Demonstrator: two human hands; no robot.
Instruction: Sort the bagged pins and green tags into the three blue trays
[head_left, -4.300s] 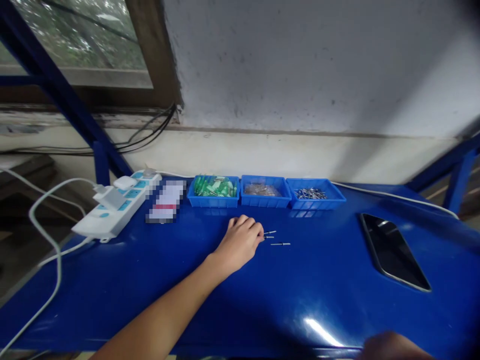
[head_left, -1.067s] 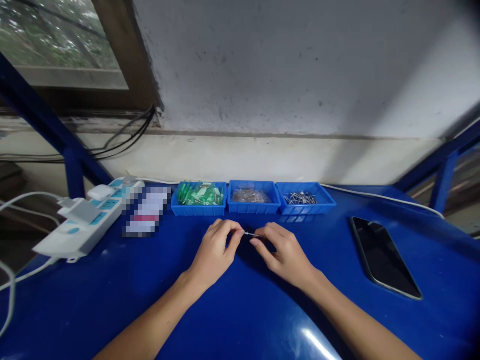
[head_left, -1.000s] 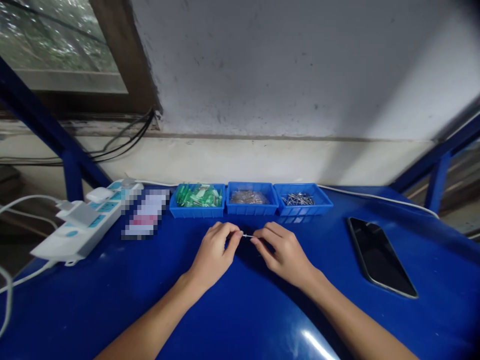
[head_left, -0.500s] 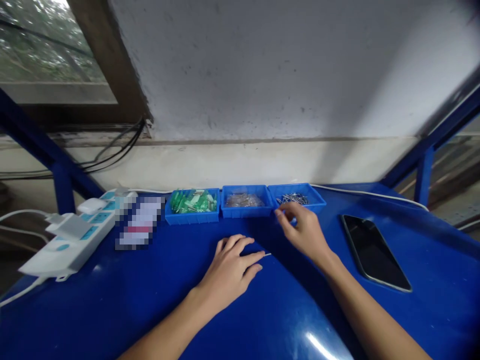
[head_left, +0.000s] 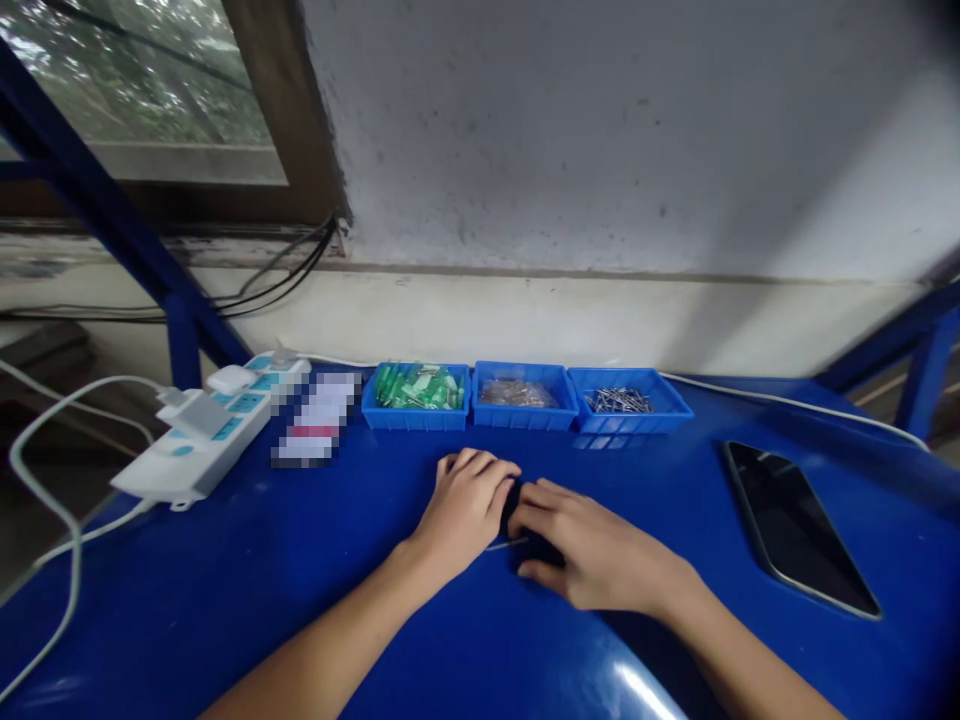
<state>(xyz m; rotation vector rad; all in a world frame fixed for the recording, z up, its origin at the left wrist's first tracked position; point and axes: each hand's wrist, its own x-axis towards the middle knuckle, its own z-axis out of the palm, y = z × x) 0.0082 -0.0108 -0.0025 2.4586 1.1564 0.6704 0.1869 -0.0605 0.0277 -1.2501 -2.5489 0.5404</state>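
Observation:
My left hand (head_left: 466, 505) rests on the blue table (head_left: 225, 580) with its fingers curled down and pressed together; what they cover is hidden. My right hand (head_left: 596, 555) lies just right of it, fingertips touching the left hand's. A thin metal pin (head_left: 504, 545) lies low between the two hands, its right end between my right thumb and forefinger. Behind the hands stand three small blue trays: one with green parts (head_left: 416, 392), one with clear parts (head_left: 523, 395), one with metal pins (head_left: 626, 402).
A black phone (head_left: 796, 528) lies face up at the right. A white power strip (head_left: 210, 430) with plugs and a white cable sits at the left, beside a blurred card (head_left: 315, 432). The wall runs close behind the trays; blue frame posts stand on both sides.
My right hand has come back from the tray of metal pins and met my left hand. My left hand's fingers, flat half a second ago, have curled. The pin now lies between both hands.

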